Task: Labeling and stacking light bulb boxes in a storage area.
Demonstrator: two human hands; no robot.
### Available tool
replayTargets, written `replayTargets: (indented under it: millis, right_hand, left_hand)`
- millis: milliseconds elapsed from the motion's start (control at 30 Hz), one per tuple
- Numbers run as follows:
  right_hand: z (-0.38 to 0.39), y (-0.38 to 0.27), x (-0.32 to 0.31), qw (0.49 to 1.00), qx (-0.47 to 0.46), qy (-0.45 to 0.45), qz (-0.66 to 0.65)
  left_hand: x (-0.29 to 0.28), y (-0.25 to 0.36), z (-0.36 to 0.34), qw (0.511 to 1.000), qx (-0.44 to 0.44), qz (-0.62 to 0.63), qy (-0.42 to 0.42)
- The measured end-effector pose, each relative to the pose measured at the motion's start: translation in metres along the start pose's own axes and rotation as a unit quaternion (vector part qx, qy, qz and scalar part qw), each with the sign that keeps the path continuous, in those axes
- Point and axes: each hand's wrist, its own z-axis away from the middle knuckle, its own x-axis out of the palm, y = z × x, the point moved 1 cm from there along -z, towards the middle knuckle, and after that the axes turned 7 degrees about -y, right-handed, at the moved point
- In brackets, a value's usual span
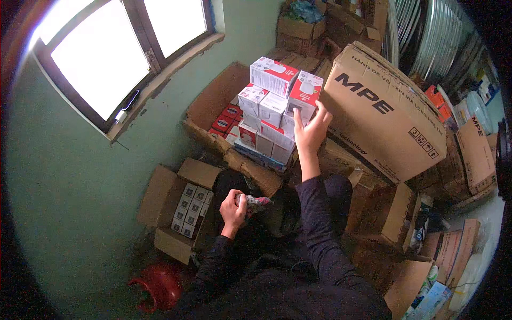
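Observation:
My right hand (312, 130) reaches forward, thumb and fingers closed around the near end of a red and white small carton (305, 88) at the right of a stack. Beside it in the stack lie another red and white carton (273, 74) and several mostly white cartons (272, 106). The stack rises out of a large open cardboard box (213, 96). Low over my lap, my left hand (233, 213) is closed on a crumpled grey and reddish rag (258, 204).
Left of my legs stands an open cardboard box (160, 200) with rows of small white cartons (190, 209). A red rounded container (160, 285) sits below it. A big closed cardboard box (384, 112) borders the stack on the right. A window (101, 58) is in the left wall.

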Motion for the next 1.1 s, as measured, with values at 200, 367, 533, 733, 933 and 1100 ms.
replayTargets:
  millis: [200,367,533,733,933,1100]
  right_hand:
    - [0.121,-0.037,-0.028,0.903,-0.119,-0.309,-0.274]
    - [0.196,-0.051,-0.045,0.802,-0.012,-0.460,-0.381]
    - [0.187,-0.014,-0.063,0.800,0.188,-0.470,-0.323]
    - [0.195,0.014,-0.070,0.844,0.299,-0.373,-0.243]
    - [0.216,0.046,-0.060,0.811,0.364,-0.413,-0.199]
    - [0.224,0.062,-0.049,0.793,0.384,-0.452,-0.143]
  left_hand:
    - [-0.003,0.015,-0.005,0.944,-0.090,0.315,0.029]
    - [-0.005,0.036,-0.003,0.893,-0.059,0.406,-0.185]
    - [-0.047,-0.037,-0.015,0.992,-0.011,0.106,-0.071]
    - [-0.097,-0.311,0.028,0.956,-0.263,-0.122,-0.046]
    - [-0.053,-0.519,0.113,0.869,-0.419,0.125,-0.230]
    - [0.007,-0.521,0.103,0.911,-0.351,0.149,-0.160]
